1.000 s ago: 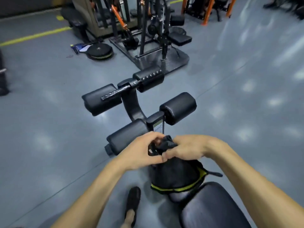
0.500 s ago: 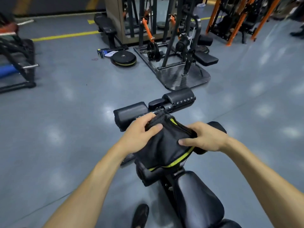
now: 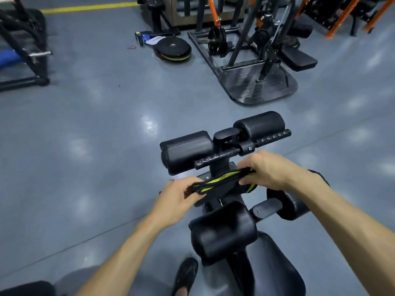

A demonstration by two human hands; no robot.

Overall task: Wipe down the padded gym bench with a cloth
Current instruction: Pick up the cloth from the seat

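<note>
Bench (image 3: 277,272) sits lower centre-right of frame, black padded seat glossy w/ a soft sheen, running up to two pairs of black roller pads: near pair at centre-bottom (image 3: 222,229), far pair (image 3: 188,150) mid-frame, joined by a black adjuster bar w/ holes. Cloth (image 3: 222,182) is up in the air just in front of the far rollers, black w/ yellow-green trim, pulled out into a flat band btwn both hands. Left hand (image 3: 179,197) pinches the lower-left end, thumb on top, fingers curled under. Right hand (image 3: 269,167) grips the upper-right end, fingers wrapped round the fabric. Cloth not touching any pad that I can make out.

Floor (image 3: 96,135) is smooth blue-grey, polished, blurry ceiling-light reflections dotted all over it, thin seam lines crossing diagonally. Yellow line (image 3: 89,7) painted along the top left. Top centre: black machine w/ a ribbed metal footplate (image 3: 256,82), dark uprights, orange bars behind. Weight plates (image 3: 172,50) w/ yellow edge lie flat on the floor left of it, a small blue item beside them, too blurry to ID. Upper left edge: another black frame (image 3: 27,50) w/ something blue under it. Orange rack legs top right corner. Dark shoe (image 3: 184,274) at bottom centre, just left of the bench seat. Both forearms bare, reaching up from the bottom of frame.
</note>
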